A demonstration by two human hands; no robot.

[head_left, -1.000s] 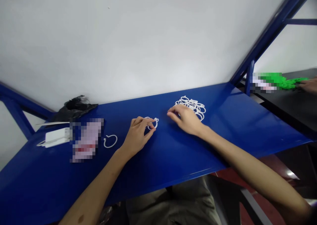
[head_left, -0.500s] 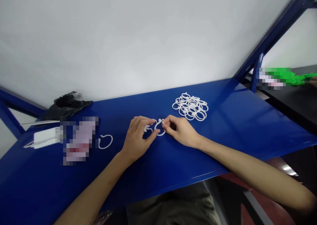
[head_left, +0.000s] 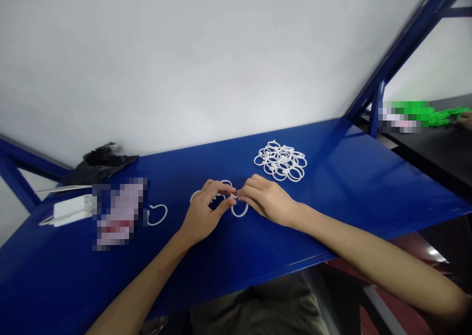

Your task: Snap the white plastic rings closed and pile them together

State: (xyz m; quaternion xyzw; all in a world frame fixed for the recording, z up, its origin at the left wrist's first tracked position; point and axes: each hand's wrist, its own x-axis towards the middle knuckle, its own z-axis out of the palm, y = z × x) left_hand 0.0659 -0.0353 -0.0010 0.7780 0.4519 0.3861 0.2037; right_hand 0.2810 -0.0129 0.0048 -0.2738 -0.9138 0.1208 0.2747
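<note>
Bright, soft and even, seemingly from overhead. Only faint shadows under left hand (head_left: 201,218) and right hand (head_left: 268,203). Sharp, unblurred at the white rings (head_left: 239,216) pinched between them. Pale sheen on the blue shelf (head_left: 368,177) right of the hands. Bowed toward the edges; pixelated patches far left and right.

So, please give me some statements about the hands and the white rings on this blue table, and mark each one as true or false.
1. The left hand and the right hand both pinch white rings between them. True.
2. The pile of rings lies left of the left hand. False: it lies beyond the right hand, nearer the wall.
3. A single ring lies alone on the blue table, left of the left hand. True.
4. The right hand rests on the pile. False: it is apart from it.
5. A black bag lies at the table's far left. True.
</note>
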